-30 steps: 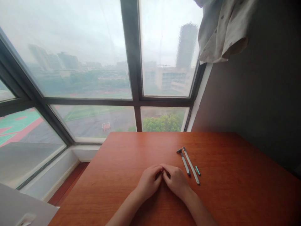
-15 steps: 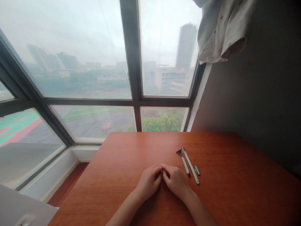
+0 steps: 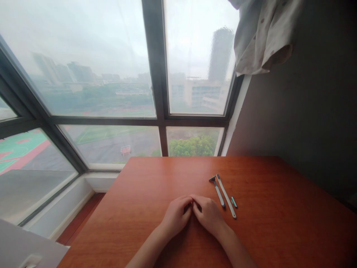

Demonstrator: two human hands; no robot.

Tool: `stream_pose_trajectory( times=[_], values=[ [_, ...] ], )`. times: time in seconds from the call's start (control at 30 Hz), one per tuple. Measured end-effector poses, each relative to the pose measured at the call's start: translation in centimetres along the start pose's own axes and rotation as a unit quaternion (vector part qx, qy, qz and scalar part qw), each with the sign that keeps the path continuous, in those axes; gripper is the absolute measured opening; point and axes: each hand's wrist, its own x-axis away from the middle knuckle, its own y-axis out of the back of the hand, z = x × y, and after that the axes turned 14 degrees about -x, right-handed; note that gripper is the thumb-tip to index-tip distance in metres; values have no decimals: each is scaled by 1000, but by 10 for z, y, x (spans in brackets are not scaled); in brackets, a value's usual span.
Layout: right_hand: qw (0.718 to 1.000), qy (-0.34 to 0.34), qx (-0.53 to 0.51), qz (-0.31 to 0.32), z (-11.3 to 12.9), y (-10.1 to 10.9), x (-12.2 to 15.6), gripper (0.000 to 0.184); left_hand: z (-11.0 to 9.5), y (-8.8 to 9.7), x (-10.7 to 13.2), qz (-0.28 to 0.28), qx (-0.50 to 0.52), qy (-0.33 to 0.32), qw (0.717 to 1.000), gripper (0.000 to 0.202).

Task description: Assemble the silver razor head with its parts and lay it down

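Observation:
My left hand (image 3: 178, 214) and my right hand (image 3: 207, 211) rest on the wooden table, meeting at the fingertips. Both are closed with curled fingers, and I see no object in either one. Their undersides are hidden. Just right of my right hand lies a razor (image 3: 218, 192) with a grey handle and dark head, pointing away from me. Alongside it is a long, thin white toothbrush (image 3: 226, 197), its head at the far end. A small green-and-white capped piece (image 3: 234, 202) lies to the right of the toothbrush; its kind is unclear.
The reddish-brown table (image 3: 156, 175) reaches to a large window with dark frames (image 3: 161, 123). A light spotted garment (image 3: 259, 41) hangs at upper right before a dark wall (image 3: 306, 111). At lower left is a white panel (image 3: 16, 242).

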Motion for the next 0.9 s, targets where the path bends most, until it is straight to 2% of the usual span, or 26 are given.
stream_pose_trajectory(
  times=[0.9],
  values=[
    [1000,-4,-1,6,1,1,-1,28,1,0,0,6,4,1,1000,20]
  ],
)
